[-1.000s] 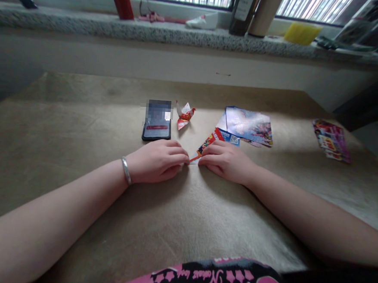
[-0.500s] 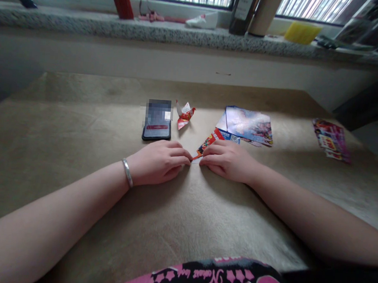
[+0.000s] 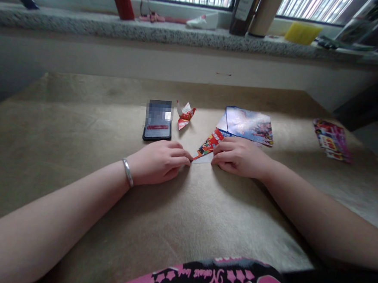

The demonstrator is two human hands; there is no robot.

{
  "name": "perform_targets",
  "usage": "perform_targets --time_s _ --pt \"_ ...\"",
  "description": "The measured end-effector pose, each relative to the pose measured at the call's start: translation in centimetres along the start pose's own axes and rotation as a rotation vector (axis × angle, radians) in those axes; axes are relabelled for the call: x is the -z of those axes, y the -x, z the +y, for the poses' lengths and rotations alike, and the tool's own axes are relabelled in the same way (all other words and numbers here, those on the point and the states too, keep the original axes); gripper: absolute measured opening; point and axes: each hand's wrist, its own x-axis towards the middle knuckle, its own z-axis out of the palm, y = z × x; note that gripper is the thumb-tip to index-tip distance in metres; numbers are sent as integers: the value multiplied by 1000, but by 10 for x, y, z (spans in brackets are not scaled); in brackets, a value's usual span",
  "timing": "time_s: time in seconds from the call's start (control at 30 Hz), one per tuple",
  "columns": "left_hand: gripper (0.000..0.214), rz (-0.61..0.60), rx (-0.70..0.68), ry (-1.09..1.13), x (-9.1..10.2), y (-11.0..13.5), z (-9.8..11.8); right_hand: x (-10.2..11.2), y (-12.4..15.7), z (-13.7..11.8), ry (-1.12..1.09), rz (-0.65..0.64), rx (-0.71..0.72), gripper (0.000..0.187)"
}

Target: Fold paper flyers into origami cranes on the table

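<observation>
A folded sheet of printed paper (image 3: 211,144), red with colourful figures and a white strip along its near edge, lies flat on the table. My left hand (image 3: 161,162), with a silver bangle at the wrist, is closed with its fingertips on the paper's pointed left corner. On the paper's right part rests my right hand (image 3: 239,157), fingers bent together and pressing down; it hides that end. Just beyond stands a small folded paper crane (image 3: 186,116), red and white.
A phone (image 3: 158,126) with a lit screen lies left of the crane. Blue and pink printed sheets (image 3: 250,125) lie behind my right hand, and more colourful paper pieces (image 3: 332,140) at the far right. Bottles and a yellow block (image 3: 302,33) stand on the stone windowsill (image 3: 170,33).
My right hand has slid to the right along the paper's near edge, so more of the white strip shows. My left hand has stayed at the pointed corner.
</observation>
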Motion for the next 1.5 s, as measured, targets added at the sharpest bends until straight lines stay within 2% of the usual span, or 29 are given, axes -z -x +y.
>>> perform_targets --time_s 0.3,0.43,0.6,0.97,1.5 --pt "23 -2 1 -34 -1 2 0 -2 5 -9 41 33 -76 22" --pt "24 -6 11 -135 0 1 0 -8 -3 -15 57 68 -28 24" --pt "27 -1 30 -232 -1 1 2 -15 -14 -21 64 98 -78 27" --pt "27 27 92 -49 -1 2 2 -7 -5 -10 100 48 -70 23" --pt "25 54 54 -42 3 -1 1 5 7 1 10 2 -60 24"
